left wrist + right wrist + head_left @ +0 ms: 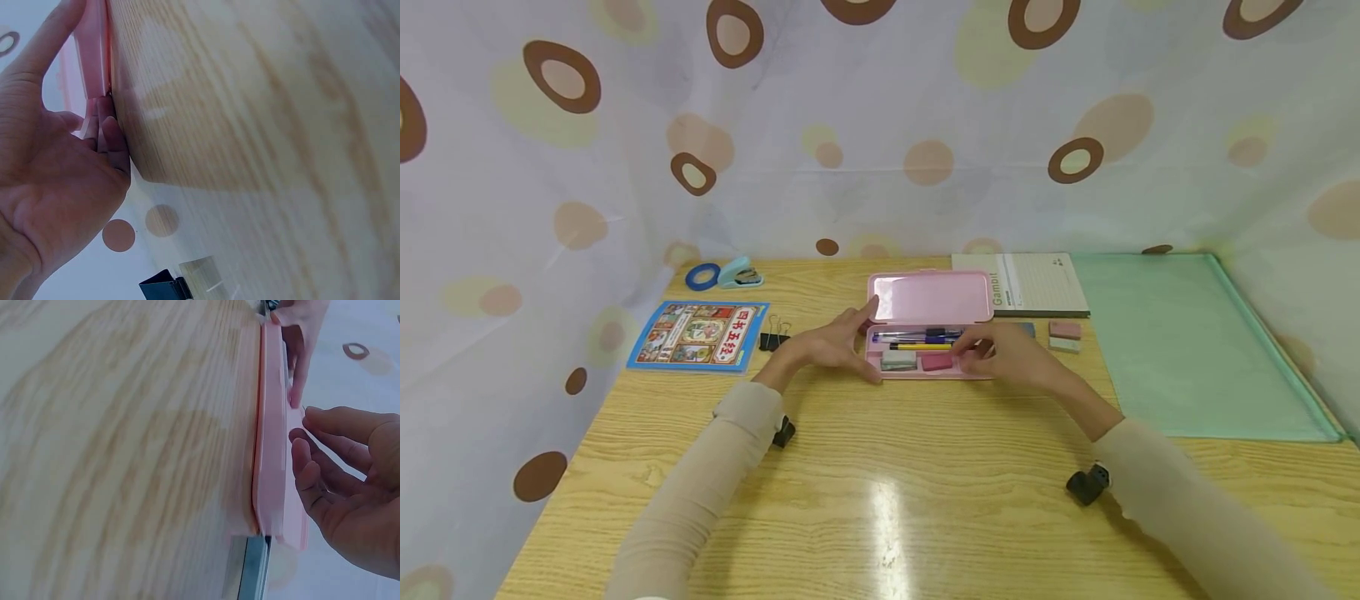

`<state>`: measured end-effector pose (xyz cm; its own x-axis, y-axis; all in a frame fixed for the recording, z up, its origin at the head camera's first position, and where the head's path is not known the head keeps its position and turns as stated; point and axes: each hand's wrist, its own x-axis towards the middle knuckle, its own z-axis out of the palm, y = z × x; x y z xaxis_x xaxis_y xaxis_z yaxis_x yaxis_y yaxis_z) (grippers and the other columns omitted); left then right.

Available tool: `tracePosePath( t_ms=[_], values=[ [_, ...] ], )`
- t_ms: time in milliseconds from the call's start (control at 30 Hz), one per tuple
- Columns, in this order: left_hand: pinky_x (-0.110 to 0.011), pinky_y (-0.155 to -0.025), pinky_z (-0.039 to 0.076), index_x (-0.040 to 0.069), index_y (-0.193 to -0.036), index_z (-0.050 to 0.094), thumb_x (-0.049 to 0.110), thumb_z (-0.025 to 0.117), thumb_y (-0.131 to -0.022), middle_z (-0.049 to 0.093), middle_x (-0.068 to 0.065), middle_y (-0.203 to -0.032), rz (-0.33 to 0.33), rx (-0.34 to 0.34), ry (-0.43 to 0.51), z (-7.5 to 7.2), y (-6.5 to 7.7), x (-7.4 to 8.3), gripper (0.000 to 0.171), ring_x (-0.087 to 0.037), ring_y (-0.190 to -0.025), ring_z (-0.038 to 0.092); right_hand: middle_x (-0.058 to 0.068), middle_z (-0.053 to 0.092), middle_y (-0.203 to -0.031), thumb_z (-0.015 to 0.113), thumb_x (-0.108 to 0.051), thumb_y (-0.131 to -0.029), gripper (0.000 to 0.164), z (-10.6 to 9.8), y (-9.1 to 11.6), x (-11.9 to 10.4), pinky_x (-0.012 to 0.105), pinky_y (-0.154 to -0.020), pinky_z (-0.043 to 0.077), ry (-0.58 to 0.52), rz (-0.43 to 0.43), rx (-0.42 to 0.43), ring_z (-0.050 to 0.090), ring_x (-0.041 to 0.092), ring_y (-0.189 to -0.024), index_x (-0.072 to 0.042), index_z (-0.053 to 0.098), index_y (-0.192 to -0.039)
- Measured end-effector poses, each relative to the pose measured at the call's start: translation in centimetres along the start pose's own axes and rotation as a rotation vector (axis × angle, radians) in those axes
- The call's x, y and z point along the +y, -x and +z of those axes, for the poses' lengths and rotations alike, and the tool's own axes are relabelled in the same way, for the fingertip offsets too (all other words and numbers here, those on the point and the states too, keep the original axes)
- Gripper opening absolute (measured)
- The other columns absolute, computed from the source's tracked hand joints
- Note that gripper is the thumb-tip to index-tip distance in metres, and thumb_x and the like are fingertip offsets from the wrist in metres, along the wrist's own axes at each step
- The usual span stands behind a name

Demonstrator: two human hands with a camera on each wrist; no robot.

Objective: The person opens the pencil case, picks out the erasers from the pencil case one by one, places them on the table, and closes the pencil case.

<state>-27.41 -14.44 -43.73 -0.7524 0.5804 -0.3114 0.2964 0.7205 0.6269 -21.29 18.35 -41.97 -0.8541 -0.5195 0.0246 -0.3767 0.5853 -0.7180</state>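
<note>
In the head view a pink pencil case (929,376) lies with its lid (932,298) raised at the back. Inside are several pens (910,337), a yellow pencil (917,347), a grey-white eraser (898,360) and a pink eraser (937,362). My left hand (838,340) holds the case's left end, thumb at the front corner and a finger against the lid. Bent fingers touch the case in the left wrist view. Over the right part of the case, my right hand (1011,357) has its fingertips together at the yellow pencil's right end, which they cover.
Left of the case are a black binder clip (772,342), a blue-edged booklet (696,336), a light-blue stapler (741,273) and a blue tape roll (702,277). To the right are two small erasers (1064,336), a notebook (1037,283) and a green mesh pouch (1195,350).
</note>
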Motion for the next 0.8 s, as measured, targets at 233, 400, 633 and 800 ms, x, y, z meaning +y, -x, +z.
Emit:
tracePosePath(
  t_ms=[233,400,633,800],
  values=[
    [-0.051,-0.124,0.024,0.028,-0.168,-0.008,0.052,0.090,-0.075,0.036,-0.010,-0.153,-0.002,0.000,0.008,0.1,0.0,0.1,0.137,-0.025,-0.141,0.035,0.002,0.068,-0.097,0.078,-0.010,-0.093,0.026,1.0,-0.9,-1.1,0.036,-0.078,0.045,0.066,-0.001,-0.066,0.053,0.021,-0.087,-0.005,0.077,-0.118],
    [-0.051,-0.125,0.024,0.027,-0.168,-0.008,0.050,0.091,-0.075,0.036,-0.010,-0.153,-0.001,0.002,0.014,0.1,0.1,0.2,0.138,-0.025,-0.140,0.036,0.005,0.072,-0.106,0.078,-0.012,-0.093,0.027,1.0,-0.9,-1.3,0.037,-0.081,0.046,0.070,0.024,-0.082,0.053,0.022,-0.091,-0.008,0.077,-0.119],
    [-0.051,-0.124,0.024,0.027,-0.168,-0.008,0.050,0.090,-0.075,0.037,-0.010,-0.152,-0.002,0.004,0.015,0.0,0.2,0.1,0.137,-0.025,-0.139,0.036,0.006,0.075,-0.111,0.077,-0.011,-0.094,0.027,1.3,-1.2,-1.0,0.035,-0.080,0.048,0.087,0.004,-0.078,0.056,0.020,-0.090,-0.005,0.077,-0.120],
    [-0.052,-0.124,0.024,0.028,-0.168,-0.008,0.051,0.090,-0.076,0.035,-0.010,-0.154,-0.011,0.001,0.013,0.0,0.2,0.1,0.137,-0.026,-0.142,0.035,0.005,0.077,-0.103,0.077,-0.010,-0.093,0.024,1.6,-1.6,-1.1,0.031,-0.075,0.048,0.137,-0.023,-0.080,0.056,0.016,-0.083,-0.003,0.079,-0.116]
  ],
)
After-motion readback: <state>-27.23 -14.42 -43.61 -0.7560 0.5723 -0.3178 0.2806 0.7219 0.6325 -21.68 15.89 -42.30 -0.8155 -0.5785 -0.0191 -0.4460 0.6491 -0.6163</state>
